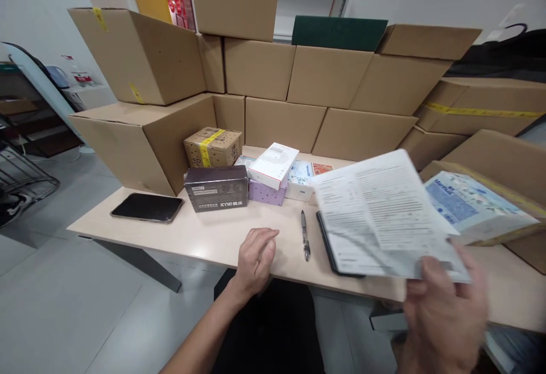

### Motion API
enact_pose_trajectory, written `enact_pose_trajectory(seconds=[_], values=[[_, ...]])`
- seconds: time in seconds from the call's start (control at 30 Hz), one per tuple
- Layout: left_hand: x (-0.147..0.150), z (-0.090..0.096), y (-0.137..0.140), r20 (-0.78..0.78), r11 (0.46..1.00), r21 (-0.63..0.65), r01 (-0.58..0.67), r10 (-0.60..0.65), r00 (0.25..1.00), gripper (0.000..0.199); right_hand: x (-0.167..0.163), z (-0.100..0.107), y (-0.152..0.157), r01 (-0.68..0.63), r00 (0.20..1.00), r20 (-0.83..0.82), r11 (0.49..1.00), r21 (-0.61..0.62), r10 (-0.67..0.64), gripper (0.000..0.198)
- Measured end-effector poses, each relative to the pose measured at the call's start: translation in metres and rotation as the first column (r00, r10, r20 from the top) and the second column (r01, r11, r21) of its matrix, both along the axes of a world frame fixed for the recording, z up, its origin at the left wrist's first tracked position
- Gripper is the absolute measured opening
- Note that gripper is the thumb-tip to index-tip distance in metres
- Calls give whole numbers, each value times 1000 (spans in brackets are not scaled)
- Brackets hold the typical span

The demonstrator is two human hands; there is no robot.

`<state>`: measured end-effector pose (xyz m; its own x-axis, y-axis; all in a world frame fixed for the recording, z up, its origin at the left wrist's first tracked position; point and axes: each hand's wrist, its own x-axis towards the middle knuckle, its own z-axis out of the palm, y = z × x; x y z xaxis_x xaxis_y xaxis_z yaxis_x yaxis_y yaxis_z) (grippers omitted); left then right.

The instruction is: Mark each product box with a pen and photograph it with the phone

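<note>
My right hand (447, 305) pinches printed paper sheets (379, 214) at their lower right corner, thumb on top. The sheets hang tilted above the right part of the table, over a black flat object (326, 243) that they mostly hide. My left hand (256, 257) rests at the table's front edge, its fingers curled together with nothing visible in them. Between the hands lies a pen (305, 234), clip end towards me. Behind my left hand stands a dark box (217, 189). Beside that box, a white box (274, 164) sits on a purple box (267, 192).
A phone (147, 208) lies at the table's left end. Large cardboard boxes (285, 123) are stacked along the back. A small taped carton (213, 146) stands behind the dark box. On the right, a blue-and-white tissue pack (478, 206) lies in an open carton (512, 163).
</note>
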<state>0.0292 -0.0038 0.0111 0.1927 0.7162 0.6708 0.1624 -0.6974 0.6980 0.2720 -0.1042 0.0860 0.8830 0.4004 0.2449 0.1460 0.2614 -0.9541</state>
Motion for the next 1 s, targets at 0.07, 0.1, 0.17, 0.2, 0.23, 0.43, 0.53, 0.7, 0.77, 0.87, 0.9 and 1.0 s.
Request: enact_pose_trajectory(seconds=[0.07,0.1,0.17,0.2,0.23,0.43,0.53,0.7,0.77,0.87,0.9,1.0], values=[[-3,-1,-2,153,993,-118,21,-3,988,32,-33,-12,-1,-249,944,-212,968,38,251,65],[-5,-1,-3,250,983,-180,45,1,968,37,-48,-20,0,-342,900,-268,938,53,343,64],[-10,1,-7,440,952,-282,116,21,898,52,-76,-36,4,-459,831,-335,888,40,445,65],[-13,4,-9,502,934,-326,149,37,864,58,-88,-43,5,-502,802,-362,865,24,475,67],[-17,7,-11,534,915,-366,172,55,844,63,-97,-50,6,-542,778,-377,841,0,502,67],[-41,29,-9,428,818,-558,137,143,892,61,-112,-63,-1,-718,694,-286,663,-211,660,58],[-46,30,-1,394,749,-640,170,131,910,58,-105,-59,-6,-704,687,-184,580,-410,703,58],[-46,27,7,334,708,-690,152,124,935,54,-100,-56,-10,-495,702,92,578,-649,706,52],[-46,28,8,313,702,-697,142,121,942,54,-100,-59,-9,-461,713,120,590,-663,691,50],[-45,30,7,301,705,-697,132,120,946,56,-102,-66,-8,-454,733,149,640,-620,664,52],[-45,30,6,302,707,-695,133,119,946,56,-103,-68,-7,-438,738,182,666,-604,650,53],[-46,29,7,309,711,-691,134,122,943,57,-106,-73,-8,-371,724,322,738,-563,610,53]])
